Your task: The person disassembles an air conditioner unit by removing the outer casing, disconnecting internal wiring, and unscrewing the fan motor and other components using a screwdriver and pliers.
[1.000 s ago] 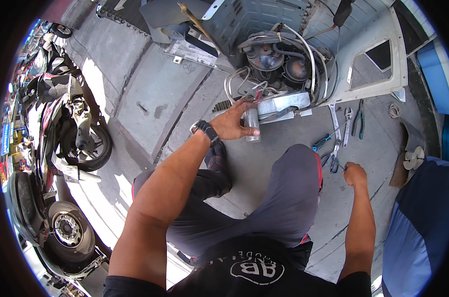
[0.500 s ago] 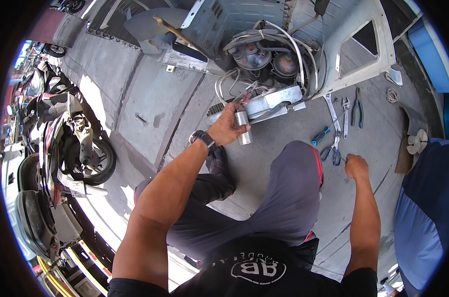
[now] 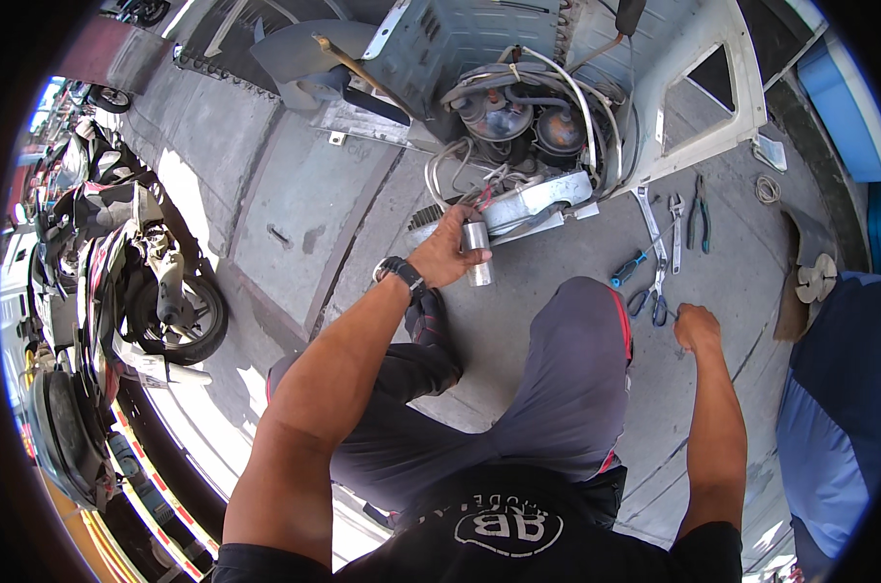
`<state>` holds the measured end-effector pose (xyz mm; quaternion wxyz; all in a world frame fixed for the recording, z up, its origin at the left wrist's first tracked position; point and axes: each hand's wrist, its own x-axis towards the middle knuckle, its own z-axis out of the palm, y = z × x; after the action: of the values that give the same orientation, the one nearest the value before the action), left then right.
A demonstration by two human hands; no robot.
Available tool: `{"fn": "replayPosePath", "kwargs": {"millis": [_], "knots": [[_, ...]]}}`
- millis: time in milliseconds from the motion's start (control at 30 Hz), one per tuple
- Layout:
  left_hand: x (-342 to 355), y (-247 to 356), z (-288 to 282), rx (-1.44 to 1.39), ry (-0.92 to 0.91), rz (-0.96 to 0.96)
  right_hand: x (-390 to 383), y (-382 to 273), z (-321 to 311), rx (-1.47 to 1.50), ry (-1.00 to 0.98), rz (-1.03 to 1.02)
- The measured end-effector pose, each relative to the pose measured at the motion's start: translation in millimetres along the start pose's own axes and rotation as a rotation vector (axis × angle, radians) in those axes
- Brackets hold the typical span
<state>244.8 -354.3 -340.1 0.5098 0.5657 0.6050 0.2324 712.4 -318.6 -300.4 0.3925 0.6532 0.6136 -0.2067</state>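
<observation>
My left hand (image 3: pixel 445 251), a watch on its wrist, is closed round a silver cylindrical capacitor (image 3: pixel 477 255). It holds the can just in front of a metal bracket (image 3: pixel 542 201), with thin red and grey wires (image 3: pixel 487 190) near its top. Behind that lies an opened metal appliance housing (image 3: pixel 518 34) with two dark round compressor-like canisters (image 3: pixel 499 124) and coiled cables. My right hand (image 3: pixel 698 328) is a fist low on the right, beside the blue-handled scissors (image 3: pixel 649 303); whatever is inside its fingers is hidden.
Right of my knee lie a blue screwdriver (image 3: pixel 630 268), wrenches (image 3: pixel 676 233) and pliers (image 3: pixel 699 214), with a small cable coil (image 3: pixel 768 188) beyond. A grey fan blade (image 3: pixel 309 58) stands at upper left. Motorcycles (image 3: pixel 158 291) line the left. Blue cloth (image 3: pixel 839 408) hangs at right.
The view has shifted slightly. My left hand keeps its hold on the capacitor, which is almost in the same place. My right fist has barely moved. A yellow-and-red-striped vehicle shows more at lower left.
</observation>
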Motion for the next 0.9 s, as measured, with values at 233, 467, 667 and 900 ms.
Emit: {"fn": "replayPosePath", "kwargs": {"millis": [233, 467, 667, 900], "knots": [[-0.2, 7.5, -2.4, 0.06, 0.01, 0.033, 12.4, 9.0, 13.2, -0.079, 0.049, -0.031], [-1.8, 12.1, -3.0, 0.111, 0.037, 0.046, 6.3, 5.1, 3.8, 0.013, 0.002, -0.011], [-0.6, 18.4, -4.6, 0.123, 0.005, 0.016, 19.1, 21.4, 24.3, -0.066, 0.112, -0.086], [0.4, 14.2, -3.7, 0.174, 0.014, 0.036, 21.1, 21.7, 18.9, 0.008, 0.05, -0.062]]}}
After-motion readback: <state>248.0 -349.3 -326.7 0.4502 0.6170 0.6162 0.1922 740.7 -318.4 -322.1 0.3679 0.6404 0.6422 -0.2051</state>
